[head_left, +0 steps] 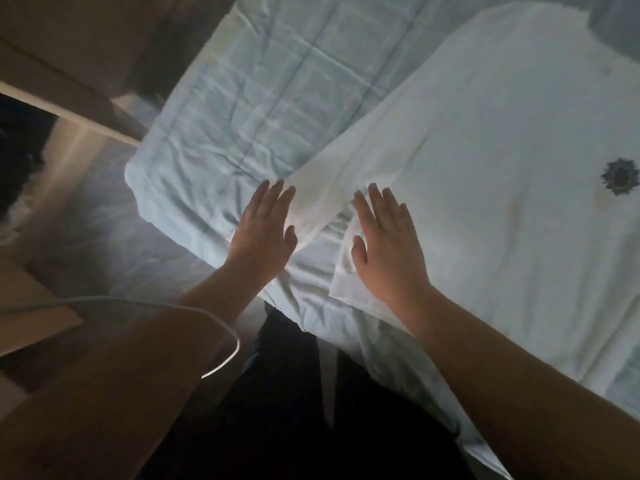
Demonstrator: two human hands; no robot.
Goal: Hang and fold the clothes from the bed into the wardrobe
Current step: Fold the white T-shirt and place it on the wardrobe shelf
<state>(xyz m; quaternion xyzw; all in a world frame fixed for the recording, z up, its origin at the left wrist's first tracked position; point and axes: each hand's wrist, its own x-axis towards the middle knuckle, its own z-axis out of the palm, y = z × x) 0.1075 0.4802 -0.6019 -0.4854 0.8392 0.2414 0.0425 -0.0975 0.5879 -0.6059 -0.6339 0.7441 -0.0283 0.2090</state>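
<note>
The white garment (502,133) is taking up the right side of the bed (242,98); the strip along its left edge is lying bare and open. Beyond that edge, floor (104,237) is running free up to a wooden panel (69,74).

No writing, label or number could be read. A dark round emblem (620,177) on the white garment (485,150), well right of the right hand (388,254) fingers (376,206), was too blurred.
</note>
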